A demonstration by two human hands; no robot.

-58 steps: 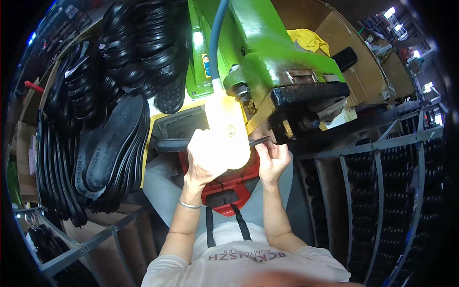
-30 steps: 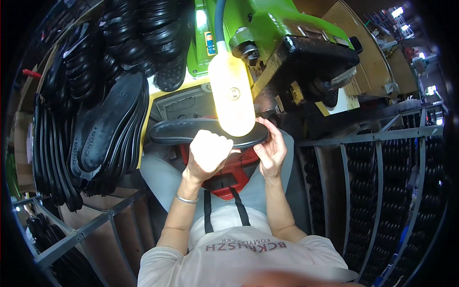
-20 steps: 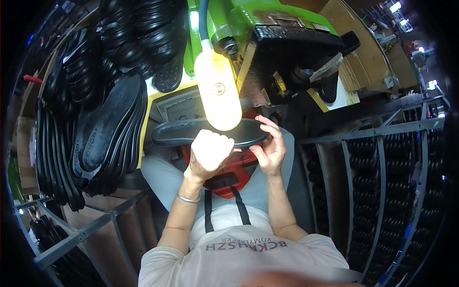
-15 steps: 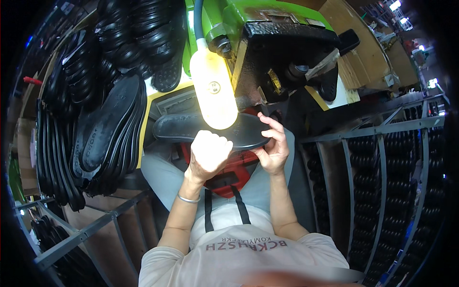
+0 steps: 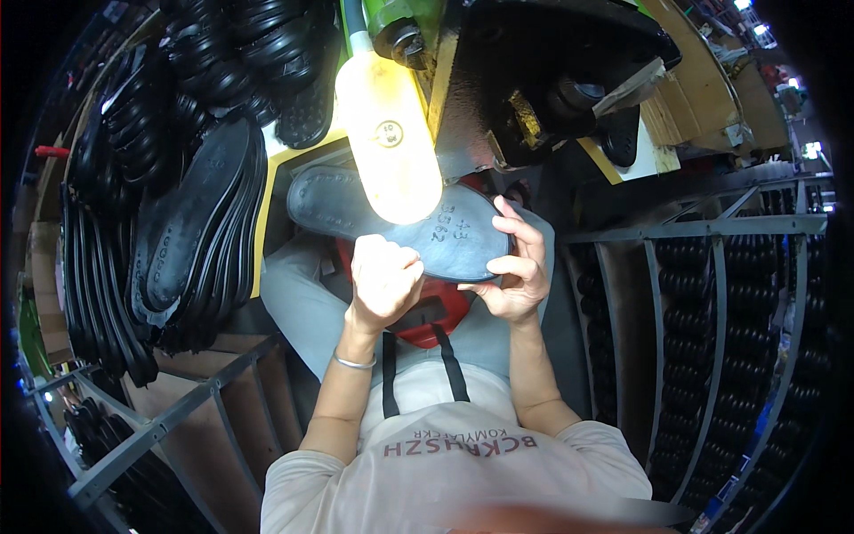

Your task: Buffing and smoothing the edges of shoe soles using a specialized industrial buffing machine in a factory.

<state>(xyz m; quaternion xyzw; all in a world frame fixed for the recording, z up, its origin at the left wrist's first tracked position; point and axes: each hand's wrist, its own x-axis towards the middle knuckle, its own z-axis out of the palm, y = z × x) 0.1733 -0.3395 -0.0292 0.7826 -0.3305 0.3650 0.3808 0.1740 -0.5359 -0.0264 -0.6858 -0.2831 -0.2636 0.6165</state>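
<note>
A black shoe sole (image 5: 458, 233) lies crosswise in front of me beneath a glowing yellow-white lamp (image 5: 384, 133), which covers part of its middle. Its broad flat face, with raised marks, is turned up toward the light. My right hand (image 5: 518, 271) grips the right end, fingers at the far side and edge, thumb along the near edge. Closed into a fist, my left hand (image 5: 384, 280) is at the sole's near edge, left of centre. Whatever that fist may hold is hidden by its fingers. A metal bangle (image 5: 354, 363) circles my left wrist.
Black soles (image 5: 191, 227) are stacked at the left by a yellow table edge (image 5: 263, 209). A dark machine head (image 5: 551, 80) overhangs at far right, near cardboard (image 5: 707, 89). Metal racks (image 5: 712, 230) of soles stand at right; another frame (image 5: 160, 432) is at left.
The sole has tilted so more of its flat face shows. My right hand has turned with it, while the left fist stays by the near edge. The lamp and machine appear shifted in view.
</note>
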